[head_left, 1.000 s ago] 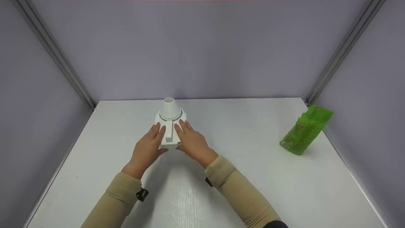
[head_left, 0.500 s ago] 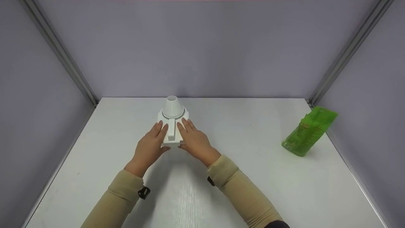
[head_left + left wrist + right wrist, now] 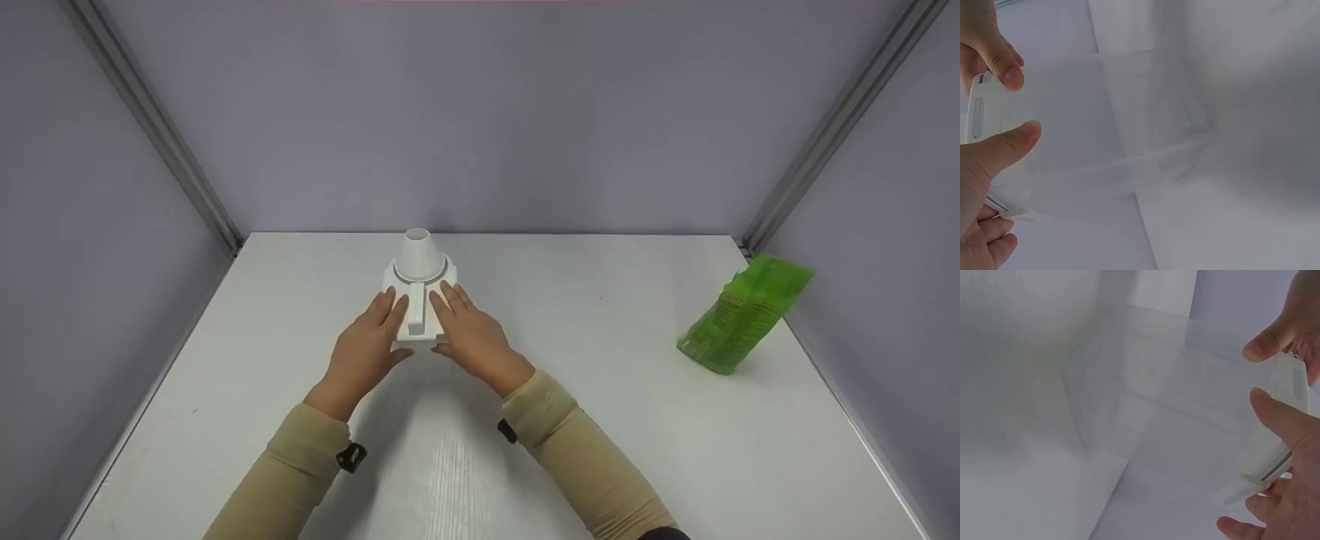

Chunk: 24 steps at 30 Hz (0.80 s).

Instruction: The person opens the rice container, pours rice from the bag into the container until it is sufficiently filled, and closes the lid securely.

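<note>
A tall clear plastic container [image 3: 1072, 135] has a white lid [image 3: 391, 277]. A cone-shaped white spout [image 3: 419, 256] and a narrow bar [image 3: 416, 311] top this lid. My left hand [image 3: 361, 354] holds the lid's left side, its foremost fingers stretched over the top. Opposite it, my right hand [image 3: 480, 343] grips the right side likewise. Both wrist views show each thumb laid along the container's near wall, with other fingers bent around the lid's side edge. Most of the container is hidden under the lid and hands in the head view.
A green printed bag [image 3: 742, 315] stands tilted at the right of the white table [image 3: 615, 450]. Grey-lilac panels [image 3: 487, 120] enclose the table at the back and sides, with metal posts [image 3: 150, 120] at the corners.
The whole head view has shifted slightly, so everything appears a little farther right. Both hands keep the same hold on the lid and container.
</note>
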Tool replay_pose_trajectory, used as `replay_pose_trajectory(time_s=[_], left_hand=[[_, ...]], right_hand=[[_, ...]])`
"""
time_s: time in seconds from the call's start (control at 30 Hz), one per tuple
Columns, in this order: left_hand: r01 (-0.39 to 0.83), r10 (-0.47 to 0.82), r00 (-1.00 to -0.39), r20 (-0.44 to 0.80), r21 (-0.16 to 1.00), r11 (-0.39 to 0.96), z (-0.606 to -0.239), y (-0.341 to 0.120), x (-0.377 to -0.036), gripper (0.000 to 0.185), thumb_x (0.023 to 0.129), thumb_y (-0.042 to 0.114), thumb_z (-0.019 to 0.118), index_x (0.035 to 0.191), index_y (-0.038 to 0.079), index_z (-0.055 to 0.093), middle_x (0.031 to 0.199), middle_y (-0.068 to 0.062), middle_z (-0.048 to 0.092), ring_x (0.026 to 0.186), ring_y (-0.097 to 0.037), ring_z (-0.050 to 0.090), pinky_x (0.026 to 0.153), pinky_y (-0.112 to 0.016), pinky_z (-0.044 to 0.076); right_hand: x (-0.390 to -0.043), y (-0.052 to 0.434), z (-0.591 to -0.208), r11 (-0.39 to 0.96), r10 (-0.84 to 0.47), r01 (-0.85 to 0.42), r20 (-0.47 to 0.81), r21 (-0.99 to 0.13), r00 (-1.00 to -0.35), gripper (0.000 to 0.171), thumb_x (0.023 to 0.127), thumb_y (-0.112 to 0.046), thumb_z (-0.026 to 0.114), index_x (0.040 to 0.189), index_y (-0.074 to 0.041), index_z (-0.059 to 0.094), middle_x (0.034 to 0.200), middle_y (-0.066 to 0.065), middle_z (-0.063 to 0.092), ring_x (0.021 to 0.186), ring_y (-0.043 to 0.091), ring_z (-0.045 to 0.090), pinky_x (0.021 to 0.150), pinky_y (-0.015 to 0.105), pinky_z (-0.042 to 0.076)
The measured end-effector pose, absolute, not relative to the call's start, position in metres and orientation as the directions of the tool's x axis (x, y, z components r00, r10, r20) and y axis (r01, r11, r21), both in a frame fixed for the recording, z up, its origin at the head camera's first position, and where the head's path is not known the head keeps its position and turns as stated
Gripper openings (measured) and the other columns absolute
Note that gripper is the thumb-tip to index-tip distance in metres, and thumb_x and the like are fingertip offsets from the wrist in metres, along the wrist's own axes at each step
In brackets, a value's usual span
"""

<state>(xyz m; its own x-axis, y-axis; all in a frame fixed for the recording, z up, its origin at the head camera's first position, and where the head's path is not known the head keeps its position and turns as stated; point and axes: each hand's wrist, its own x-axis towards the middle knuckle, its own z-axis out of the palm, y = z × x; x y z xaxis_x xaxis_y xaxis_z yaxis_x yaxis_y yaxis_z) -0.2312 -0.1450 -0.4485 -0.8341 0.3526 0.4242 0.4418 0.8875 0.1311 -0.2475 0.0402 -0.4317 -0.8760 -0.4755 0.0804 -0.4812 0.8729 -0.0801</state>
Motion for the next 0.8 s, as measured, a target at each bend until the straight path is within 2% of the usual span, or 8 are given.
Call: replay_pose_trajectory(time_s=[0.2,0.8], left_hand=[[0.454,0.360,-0.823,0.440,0.126,0.882,-0.447,-0.141,-0.233,0.085,0.064,0.019,0.086,0.136,0.002,0.045,0.141,-0.020,0.040,0.126,-0.034,0.042,0.093,-0.045,0.044],[0.458,0.369,-0.826,0.426,0.126,0.880,-0.447,-0.124,-0.239,0.084,0.066,0.020,0.085,0.138,0.004,0.044,0.141,-0.019,0.040,0.126,-0.033,0.043,0.092,-0.046,0.045]], right_hand=[[-0.248,0.046,-0.430,0.862,-0.482,-0.495,0.125,-0.112,-0.867,0.082,0.083,-0.037,0.068,0.147,-0.009,0.026,0.153,0.009,0.019,0.139,0.024,0.020,0.094,0.037,0.044],[-0.250,0.062,-0.431,0.869,-0.464,-0.477,0.118,-0.129,-0.878,0.081,0.084,-0.035,0.068,0.147,-0.007,0.025,0.153,0.011,0.019,0.139,0.026,0.019,0.095,0.038,0.044]])
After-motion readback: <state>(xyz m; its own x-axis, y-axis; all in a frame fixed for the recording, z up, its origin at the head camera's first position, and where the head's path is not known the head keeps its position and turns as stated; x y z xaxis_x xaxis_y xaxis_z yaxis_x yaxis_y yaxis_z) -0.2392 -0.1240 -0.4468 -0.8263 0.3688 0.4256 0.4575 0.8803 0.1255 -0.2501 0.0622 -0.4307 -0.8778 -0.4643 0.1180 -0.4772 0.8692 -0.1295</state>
